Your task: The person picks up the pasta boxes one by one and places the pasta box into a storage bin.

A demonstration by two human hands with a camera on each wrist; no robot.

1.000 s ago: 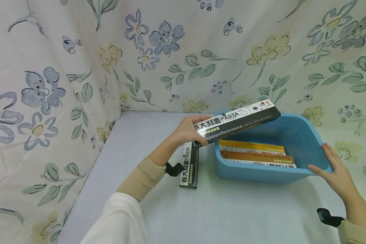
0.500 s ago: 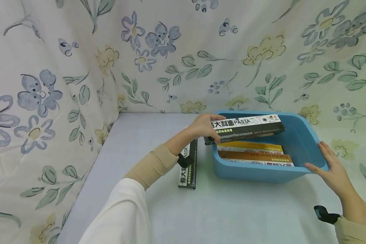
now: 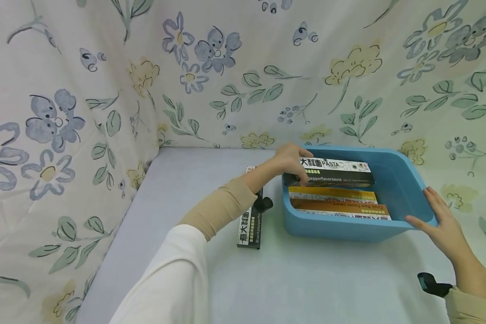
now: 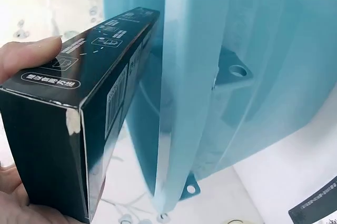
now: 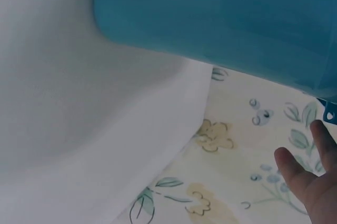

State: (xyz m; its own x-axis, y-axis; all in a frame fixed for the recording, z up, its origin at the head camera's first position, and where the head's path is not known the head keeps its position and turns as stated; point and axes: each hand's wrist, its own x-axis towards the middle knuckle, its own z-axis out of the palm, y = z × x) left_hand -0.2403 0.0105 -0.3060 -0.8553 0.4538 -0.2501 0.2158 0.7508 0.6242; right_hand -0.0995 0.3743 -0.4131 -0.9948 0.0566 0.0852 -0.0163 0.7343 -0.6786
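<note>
My left hand [image 3: 292, 162] grips a black-and-white pasta box [image 3: 338, 172] by its left end, thumb on the near side. The box lies lengthwise over the back part of a blue plastic bin [image 3: 336, 230], mostly inside its rim. In the left wrist view, the end of this pasta box [image 4: 45, 140] stands beside the bin's wall [image 4: 192, 77]. A yellow pasta box [image 3: 332, 193] and an orange-brown one [image 3: 340, 207] lie side by side in the bin's front part. At the bin's right front corner, my right hand [image 3: 447, 227] rests with spread, fairly straight fingers.
Another black-and-white pasta box [image 3: 249, 229] lies on the pale table [image 3: 307, 283] left of the bin, partly hidden under my left forearm. A flowered cloth [image 3: 226, 112] hangs behind and at the left. The bin's right part has bare floor.
My left hand has moved right and swung the pasta box from tilted above the bin's left rim to nearly level within the bin. The right hand has stayed at the corner.
</note>
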